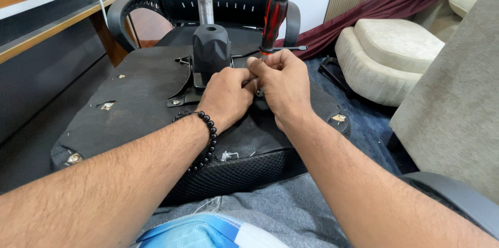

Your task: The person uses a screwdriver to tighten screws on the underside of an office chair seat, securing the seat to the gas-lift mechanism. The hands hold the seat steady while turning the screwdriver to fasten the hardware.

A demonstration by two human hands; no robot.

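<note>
At frame centre, the left hand [224,94] and right hand [280,84] press together, pinching the shank of an upright red-and-black screwdriver [274,11] against the overturned chair seat [135,107] beside its black tilt mechanism [210,53]. Fastener work appears underway; next, steady downward pressure while turning.

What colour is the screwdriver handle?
Red and black screwdriver handle, with a red cap; head view.

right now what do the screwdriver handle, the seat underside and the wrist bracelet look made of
Screwdriver handle: glossy translucent red plastic with black grip parts, judging by its shine. Seat underside: matte black fabric over a stiff board, with torn edges and loose threads; black mesh wraps the rim. Bracelet on the left wrist: round, smooth black beads, possibly stone or plastic; the look leaves that open.
</note>
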